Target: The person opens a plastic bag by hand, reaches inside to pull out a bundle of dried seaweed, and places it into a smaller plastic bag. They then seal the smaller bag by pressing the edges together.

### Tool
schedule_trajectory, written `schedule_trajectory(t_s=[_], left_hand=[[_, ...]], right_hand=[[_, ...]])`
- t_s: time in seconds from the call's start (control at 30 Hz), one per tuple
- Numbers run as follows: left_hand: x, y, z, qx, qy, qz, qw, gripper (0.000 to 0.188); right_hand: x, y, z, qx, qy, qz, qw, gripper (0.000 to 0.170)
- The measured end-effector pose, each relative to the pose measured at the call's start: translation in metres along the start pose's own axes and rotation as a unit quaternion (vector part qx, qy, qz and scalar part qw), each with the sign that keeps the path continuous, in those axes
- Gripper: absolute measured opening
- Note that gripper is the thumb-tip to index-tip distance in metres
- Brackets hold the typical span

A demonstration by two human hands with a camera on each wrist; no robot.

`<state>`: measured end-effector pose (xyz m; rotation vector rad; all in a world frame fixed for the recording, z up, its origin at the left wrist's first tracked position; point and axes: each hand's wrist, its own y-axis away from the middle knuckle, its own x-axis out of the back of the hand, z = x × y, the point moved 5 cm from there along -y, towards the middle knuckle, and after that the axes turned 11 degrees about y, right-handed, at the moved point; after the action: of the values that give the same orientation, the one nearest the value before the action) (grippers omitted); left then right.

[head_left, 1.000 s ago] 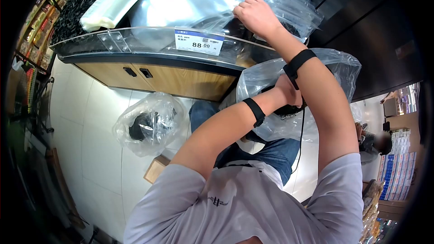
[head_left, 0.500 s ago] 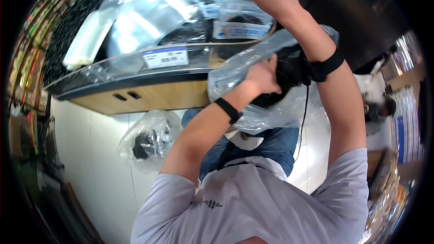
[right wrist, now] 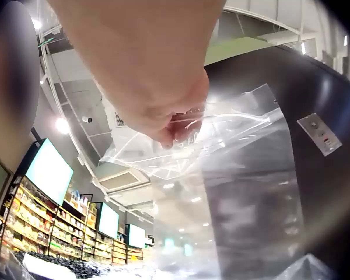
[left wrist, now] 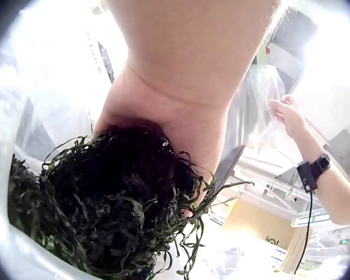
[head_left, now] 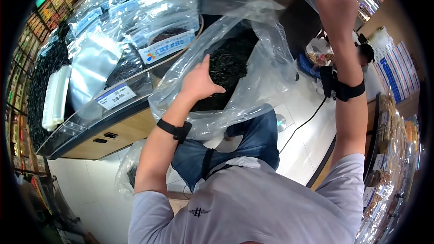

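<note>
Dark curly dried seaweed [head_left: 233, 58] fills part of a large clear bag [head_left: 271, 81] at my lap. My left hand [head_left: 199, 81] grips a clump of the seaweed, thumb and index finger spread over it. In the left wrist view the clump [left wrist: 111, 204] sits against the palm, hiding most fingers, with loose strands hanging out. High at the upper right, my right hand [head_left: 334, 7] pinches the top edge of a thin clear plastic bag [right wrist: 251, 181]. In the right wrist view this bag hangs flat below the fingers.
Left of the large bag, a counter holds packs with blue labels [head_left: 165, 47], a rolled plastic sheet [head_left: 56, 99] and a price card [head_left: 115, 97]. Another clear bag [head_left: 124, 171] lies on the floor. Packaged goods [head_left: 384, 153] line the right side.
My right hand has left the pile of clear bags and risen to the right, carrying one. The left hand now shows on the seaweed inside the large bag. The view has turned right.
</note>
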<state>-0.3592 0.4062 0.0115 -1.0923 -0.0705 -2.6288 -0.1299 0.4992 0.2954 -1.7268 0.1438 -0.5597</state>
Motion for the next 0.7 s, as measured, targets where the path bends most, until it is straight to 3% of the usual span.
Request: schedule_trajectory(t_s=[0.07,0.1,0.17,0.2,0.23,0.3,0.33,0.37,0.53,0.63,0.7], left_hand=[[0.000,-0.002,0.002,-0.002,-0.002,0.004,1.000,0.124],[0.000,-0.001,0.003,-0.004,-0.007,0.011,1.000,0.124],[-0.001,-0.002,0.004,-0.009,-0.016,0.013,1.000,0.124],[0.000,-0.002,0.005,-0.017,-0.024,0.020,0.999,0.124],[-0.001,-0.002,0.006,-0.012,-0.029,0.015,0.999,0.124],[0.004,0.000,0.011,-0.025,-0.015,0.030,0.999,0.124],[0.007,0.002,0.015,-0.027,-0.014,0.035,0.999,0.123],[0.009,0.004,0.016,-0.023,-0.018,0.033,0.999,0.123],[0.021,0.009,0.019,-0.057,0.026,0.063,0.996,0.120],[0.027,0.012,0.022,-0.026,0.048,0.058,0.997,0.120],[0.029,0.011,0.020,-0.039,0.054,0.074,0.995,0.119]], right_hand=[[0.007,0.018,0.000,0.030,0.108,0.030,0.993,0.026],[0.008,0.023,0.010,0.016,0.134,-0.019,0.991,0.023],[0.003,0.045,0.009,0.072,0.151,-0.062,0.984,0.019],[-0.012,0.059,0.023,0.039,0.158,-0.083,0.983,0.017],[-0.020,0.072,0.026,0.064,0.135,-0.090,0.985,0.029],[-0.036,0.096,0.033,0.045,0.087,-0.150,0.984,0.023],[-0.045,0.109,0.036,0.025,0.078,-0.201,0.976,0.034],[-0.051,0.118,0.033,0.017,0.065,-0.233,0.970,0.032],[-0.068,0.139,0.039,0.042,0.067,-0.243,0.967,0.036],[-0.076,0.130,0.049,0.031,0.076,-0.235,0.969,0.038],[-0.092,0.137,0.055,-0.013,0.056,-0.292,0.955,0.038]])
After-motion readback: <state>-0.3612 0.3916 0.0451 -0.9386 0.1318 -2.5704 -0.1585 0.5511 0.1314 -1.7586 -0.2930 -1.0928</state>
